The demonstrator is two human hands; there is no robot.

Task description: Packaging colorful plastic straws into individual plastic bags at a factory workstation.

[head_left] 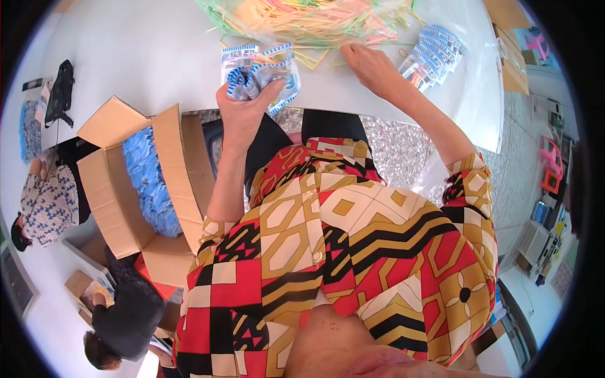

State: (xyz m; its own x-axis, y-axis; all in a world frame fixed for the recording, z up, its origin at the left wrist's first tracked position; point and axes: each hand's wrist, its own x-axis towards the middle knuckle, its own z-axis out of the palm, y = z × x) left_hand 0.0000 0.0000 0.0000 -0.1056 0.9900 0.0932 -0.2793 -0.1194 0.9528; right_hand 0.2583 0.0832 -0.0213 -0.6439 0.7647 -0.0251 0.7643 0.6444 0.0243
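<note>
My left hand [242, 116] is closed around an open blue-and-white printed packet [287, 75], held at the table's near edge. A few thin pale sticks show at the packet's top. Farther back is a big loose heap of thin yellow, pink and green sticks [315, 22], partly covered by clear plastic. At the heap's near right edge, my right hand [372, 68] has its fingers curled and pressed together; what they pinch is hidden. To its right, several blue-and-white packets [436, 53] lie overlapped in a stack, with coloured stick ends showing at the lower end.
An open cardboard box [113, 195] full of blue-and-white packets [151, 183] stands left of my lap. The white table [145, 57] spans the front. Two people [53, 201] are at the left. A small ring [403, 53] lies beside the right stack.
</note>
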